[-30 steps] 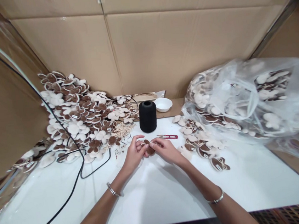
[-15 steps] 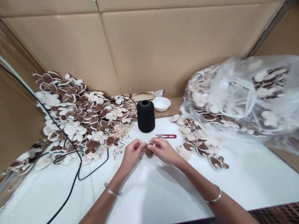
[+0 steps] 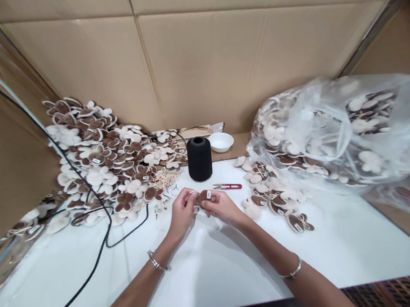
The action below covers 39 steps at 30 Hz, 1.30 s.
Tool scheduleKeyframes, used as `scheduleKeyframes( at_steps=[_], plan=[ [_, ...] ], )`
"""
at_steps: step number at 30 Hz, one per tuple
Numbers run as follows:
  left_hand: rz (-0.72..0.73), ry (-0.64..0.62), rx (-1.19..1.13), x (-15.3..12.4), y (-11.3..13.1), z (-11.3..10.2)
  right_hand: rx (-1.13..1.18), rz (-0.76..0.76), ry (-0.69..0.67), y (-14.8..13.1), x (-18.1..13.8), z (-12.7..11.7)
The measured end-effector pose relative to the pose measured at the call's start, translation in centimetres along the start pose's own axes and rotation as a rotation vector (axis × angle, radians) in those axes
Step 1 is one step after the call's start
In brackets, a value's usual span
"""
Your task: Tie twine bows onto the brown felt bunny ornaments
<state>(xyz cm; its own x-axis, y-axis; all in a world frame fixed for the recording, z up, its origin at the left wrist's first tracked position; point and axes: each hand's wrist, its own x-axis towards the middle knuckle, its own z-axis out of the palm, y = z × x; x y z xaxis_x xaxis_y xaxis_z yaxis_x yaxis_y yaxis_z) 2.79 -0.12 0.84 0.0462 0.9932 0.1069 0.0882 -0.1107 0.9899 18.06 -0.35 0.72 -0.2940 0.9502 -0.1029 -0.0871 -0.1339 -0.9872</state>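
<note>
My left hand [image 3: 182, 211] and my right hand [image 3: 223, 206] meet over the white table [image 3: 209, 265], fingers pinched on one small brown fabric piece [image 3: 204, 196] with a white tag. Both hands are closed on it, a little above the table top. Red thread snips [image 3: 228, 186] lie just beyond my right hand. A black thread spool [image 3: 199, 158] stands upright behind them.
A big heap of brown and cream fabric pieces [image 3: 99, 159] fills the back left. More pieces [image 3: 273, 190] spill from a clear plastic bag [image 3: 345, 134] at right. A black cable [image 3: 100, 242] loops across the left side. A white bowl [image 3: 222, 142] sits by the cardboard wall.
The brown piece has been turned in my fingers, so its face and white tag now show. Both hands stayed in nearly the same spot.
</note>
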Motion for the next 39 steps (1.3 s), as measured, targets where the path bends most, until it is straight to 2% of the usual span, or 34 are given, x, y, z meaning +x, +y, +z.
scheduleKeyframes(
  at_steps=[5,12,18,22,28,33,36,39],
  plan=[
    [0.020,0.007,0.003,-0.1,0.4,0.0,0.002,0.054,-0.020,-0.3,-0.3,0.4],
    [0.021,0.004,-0.012,-0.2,0.2,0.2,-0.006,0.056,0.101,-0.3,-0.2,1.1],
    [-0.065,-0.124,-0.148,-0.3,1.0,0.1,0.012,0.007,0.083,0.0,0.0,0.6],
    [-0.048,-0.196,-0.144,-0.2,1.0,-0.3,-0.016,-0.017,0.081,0.1,0.0,0.2],
    [-0.020,-0.177,-0.107,0.1,0.8,-1.0,-0.027,-0.032,0.009,-0.1,-0.2,0.2],
    [-0.081,-0.193,-0.147,0.4,0.7,-1.0,-0.062,-0.025,0.035,-0.2,-0.2,0.3],
    [-0.071,-0.172,-0.060,0.7,0.3,-1.5,-0.030,-0.036,0.109,-0.1,0.1,-0.1],
    [0.128,-0.203,0.287,0.9,-0.5,-2.1,0.050,-0.057,0.260,0.0,0.6,-1.1]
  ],
)
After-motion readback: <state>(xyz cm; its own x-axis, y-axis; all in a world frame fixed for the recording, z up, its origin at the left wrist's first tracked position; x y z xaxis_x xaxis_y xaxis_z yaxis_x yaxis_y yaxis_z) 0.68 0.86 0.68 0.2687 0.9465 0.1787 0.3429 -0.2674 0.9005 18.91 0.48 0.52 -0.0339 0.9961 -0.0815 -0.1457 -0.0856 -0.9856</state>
